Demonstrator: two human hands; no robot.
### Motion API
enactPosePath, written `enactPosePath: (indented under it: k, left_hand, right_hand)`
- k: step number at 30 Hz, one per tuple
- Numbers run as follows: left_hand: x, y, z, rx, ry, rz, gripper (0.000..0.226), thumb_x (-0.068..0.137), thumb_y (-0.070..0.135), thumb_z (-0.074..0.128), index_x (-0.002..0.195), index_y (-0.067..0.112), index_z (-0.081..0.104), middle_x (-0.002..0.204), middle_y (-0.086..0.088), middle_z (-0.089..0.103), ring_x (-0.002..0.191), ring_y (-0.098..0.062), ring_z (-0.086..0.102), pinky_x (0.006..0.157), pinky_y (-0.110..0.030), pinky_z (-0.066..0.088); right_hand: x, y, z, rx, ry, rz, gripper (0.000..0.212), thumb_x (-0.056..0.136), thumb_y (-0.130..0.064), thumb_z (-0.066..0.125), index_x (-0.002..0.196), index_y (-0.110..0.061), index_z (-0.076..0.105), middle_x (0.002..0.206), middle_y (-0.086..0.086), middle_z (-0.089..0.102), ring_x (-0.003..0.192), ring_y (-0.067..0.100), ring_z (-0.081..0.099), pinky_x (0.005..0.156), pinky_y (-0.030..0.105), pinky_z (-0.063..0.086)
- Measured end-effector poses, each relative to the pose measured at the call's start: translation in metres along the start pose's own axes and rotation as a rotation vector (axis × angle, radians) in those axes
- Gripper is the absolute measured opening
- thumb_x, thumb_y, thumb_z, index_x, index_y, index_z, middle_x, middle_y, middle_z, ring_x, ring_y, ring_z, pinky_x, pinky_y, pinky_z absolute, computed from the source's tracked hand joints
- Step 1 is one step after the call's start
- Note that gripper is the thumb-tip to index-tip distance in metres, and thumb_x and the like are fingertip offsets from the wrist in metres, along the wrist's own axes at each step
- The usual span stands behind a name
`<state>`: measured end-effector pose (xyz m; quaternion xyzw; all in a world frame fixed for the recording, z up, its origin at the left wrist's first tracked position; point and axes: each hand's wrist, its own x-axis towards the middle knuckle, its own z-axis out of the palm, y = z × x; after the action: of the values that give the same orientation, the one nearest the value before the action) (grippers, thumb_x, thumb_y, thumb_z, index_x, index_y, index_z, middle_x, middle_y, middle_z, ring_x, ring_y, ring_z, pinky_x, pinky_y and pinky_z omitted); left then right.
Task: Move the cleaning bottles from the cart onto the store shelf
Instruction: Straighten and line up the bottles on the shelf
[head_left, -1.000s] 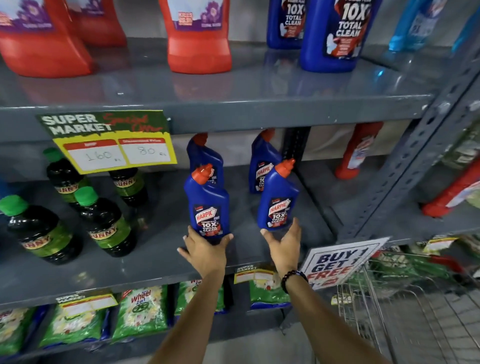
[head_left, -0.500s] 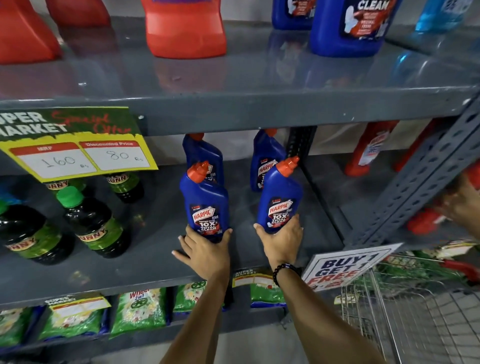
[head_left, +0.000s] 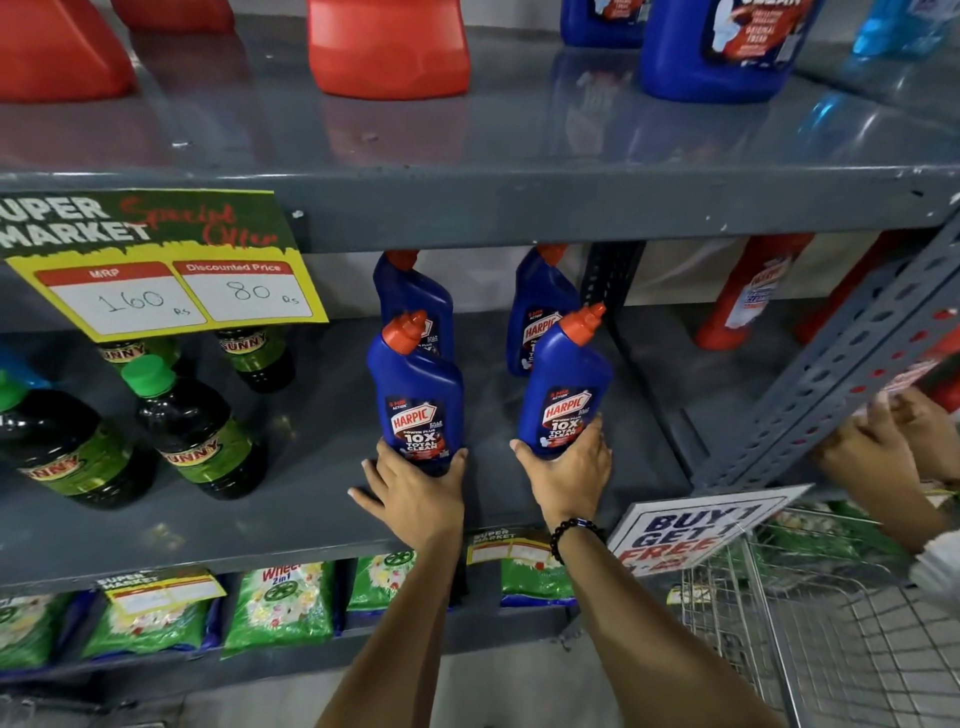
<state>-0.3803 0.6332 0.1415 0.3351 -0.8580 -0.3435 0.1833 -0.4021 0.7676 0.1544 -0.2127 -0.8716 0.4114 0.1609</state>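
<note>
Blue bottles (head_left: 415, 400) stand upright in each hand's grip (head_left: 415, 493).

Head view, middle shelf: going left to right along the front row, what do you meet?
Green-capped dark bottle at the left edge → second green-capped dark bottle → blue Harpic bottle in the left hand → blue Harpic bottle in the right hand → slotted grey upright.

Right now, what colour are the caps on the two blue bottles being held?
Orange-red caps, seen best in the head view.
</note>
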Motion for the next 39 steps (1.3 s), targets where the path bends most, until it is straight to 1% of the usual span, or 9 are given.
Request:
enactPosePath:
  k: [2, 11, 16, 23, 27, 30, 34, 36, 39]
  left_hand:
    - [0.0, 0.0, 0.0, -0.005, 0.002, 0.0, 0.104, 0.06, 0.056, 0.073, 0.136, 0.0, 0.029, 0.134, -0.021, 0.052, 0.137, -0.036, 0.031, 0.115, -0.056, 0.007]
    - [0.0, 0.0, -0.001, -0.001, -0.016, -0.003, 0.103, 0.061, 0.055, 0.073, 0.136, 0.0, 0.028, 0.135, -0.02, 0.051, 0.138, -0.036, 0.029, 0.115, -0.055, 0.006]
    - [0.0, 0.0, -0.002, -0.006, -0.039, 0.0, 0.11, 0.06, 0.056, 0.074, 0.14, 0.001, 0.023, 0.137, -0.021, 0.049, 0.138, -0.036, 0.028, 0.115, -0.055, 0.006]
    - [-0.001, -0.014, -0.019, -0.068, -0.15, 0.032, 0.119, 0.061, 0.048, 0.078, 0.144, -0.002, 0.008, 0.15, -0.021, 0.03, 0.143, -0.03, 0.018, 0.119, -0.043, 0.005]
    - [0.007, -0.047, -0.047, -0.007, -0.195, 0.151, 0.107, 0.071, 0.053, 0.068, 0.144, -0.002, 0.011, 0.153, -0.019, 0.025, 0.143, -0.032, 0.016, 0.119, -0.04, 0.008]
    - [0.023, -0.081, -0.078, 0.071, -0.209, 0.226, 0.09, 0.081, 0.053, 0.056, 0.142, -0.002, 0.019, 0.152, -0.02, 0.026, 0.143, -0.032, 0.016, 0.119, -0.041, 0.007]
    - [0.051, -0.132, -0.127, 0.127, -0.241, 0.287, 0.077, 0.088, 0.049, 0.048, 0.14, -0.002, 0.026, 0.151, -0.021, 0.027, 0.143, -0.032, 0.017, 0.119, -0.04, 0.008]
    - [0.069, -0.159, -0.152, 0.159, -0.268, 0.323, 0.073, 0.089, 0.048, 0.046, 0.14, -0.002, 0.028, 0.151, -0.021, 0.028, 0.142, -0.032, 0.019, 0.119, -0.04, 0.011]
    - [0.094, -0.196, -0.185, 0.144, -0.284, 0.326, 0.071, 0.088, 0.044, 0.05, 0.138, -0.003, 0.031, 0.149, -0.022, 0.032, 0.141, -0.033, 0.024, 0.117, -0.041, 0.015]
  right_hand:
    - [0.0, 0.0, 0.0, 0.002, -0.007, 0.007, 0.122, 0.048, -0.058, 0.079, 0.142, -0.008, 0.021, 0.14, 0.016, 0.045, 0.131, 0.033, 0.039, 0.113, 0.05, 0.03]
    - [0.002, 0.002, 0.002, -0.022, -0.004, 0.005, 0.116, 0.05, -0.052, 0.08, 0.141, -0.008, 0.024, 0.139, 0.016, 0.047, 0.13, 0.033, 0.039, 0.112, 0.051, 0.03]
    - [0.002, 0.003, 0.002, -0.019, -0.027, 0.013, 0.121, 0.05, -0.054, 0.08, 0.143, -0.009, 0.018, 0.142, 0.017, 0.043, 0.133, 0.033, 0.036, 0.113, 0.052, 0.029]
    - [-0.005, 0.005, -0.005, -0.026, -0.064, 0.017, 0.129, 0.053, -0.043, 0.085, 0.144, 0.004, 0.008, 0.15, 0.024, 0.029, 0.14, 0.036, 0.027, 0.119, 0.046, 0.018]
    - [-0.032, 0.002, -0.002, -0.129, -0.014, 0.057, 0.119, 0.062, -0.047, 0.079, 0.143, 0.009, 0.011, 0.152, 0.027, 0.022, 0.142, 0.036, 0.023, 0.119, 0.044, 0.014]
    - [-0.061, -0.009, 0.011, -0.196, 0.005, 0.064, 0.11, 0.069, -0.048, 0.073, 0.142, 0.011, 0.016, 0.15, 0.029, 0.025, 0.141, 0.037, 0.024, 0.119, 0.046, 0.014]
    - [-0.122, -0.036, 0.049, -0.202, 0.004, 0.059, 0.088, 0.085, -0.043, 0.058, 0.141, 0.01, 0.017, 0.15, 0.028, 0.026, 0.142, 0.036, 0.022, 0.119, 0.042, 0.01]
    - [-0.158, -0.059, 0.074, -0.186, -0.017, 0.037, 0.076, 0.09, -0.037, 0.051, 0.141, 0.01, 0.02, 0.15, 0.028, 0.027, 0.141, 0.036, 0.023, 0.119, 0.043, 0.012]
    - [-0.205, -0.096, 0.108, -0.168, -0.157, -0.071, 0.073, 0.091, -0.037, 0.049, 0.141, 0.008, 0.022, 0.152, 0.025, 0.025, 0.143, 0.034, 0.019, 0.12, 0.042, 0.009]
